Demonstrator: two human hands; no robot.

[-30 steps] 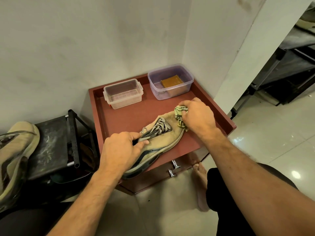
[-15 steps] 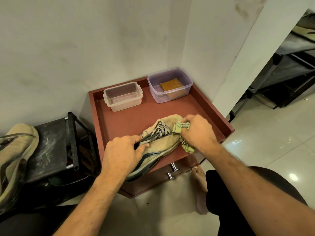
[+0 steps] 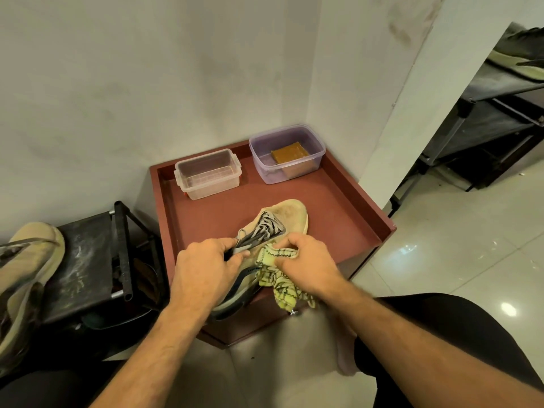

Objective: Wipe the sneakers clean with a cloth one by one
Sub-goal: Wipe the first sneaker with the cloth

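Right hand [image 3: 306,260], lower centre of frame: fingers curled round a bunched yellow cloth [image 3: 278,275], which we see pressed against the side of the sneaker [image 3: 273,231]; a loose tail of cloth hangs over the counter's near edge.

Left hand [image 3: 203,266], just left of it: clenched on the sneaker's heel end, thumb and fingers pinching the collar beside the laces.

Sneaker: one, tan with grey laces, lying on the red counter [image 3: 338,207] at centre frame, toe pointing up-right, heel overhanging the near edge.

Risks, as we judge them: the heel sits past the edge, so a hard stroke or a loosened left grip could tip the shoe off onto the floor. The hanging cloth tail could catch on the drawer handle below. The toe looks soiled; wiping only the side would leave it dirty.

Count:
- Sneakers: one in hand; a second one [image 3: 26,275] on a dark rack [image 3: 88,260] at the left edge; a further shoe partly visible at the upper right, kind unclear.
- Cloths: one.
- Tubs: two at the back of the counter, a clear tub [image 3: 207,173], seemingly empty, and a purple tub [image 3: 287,153] holding a brown block [image 3: 290,154].
- Hands: two, both occupied.
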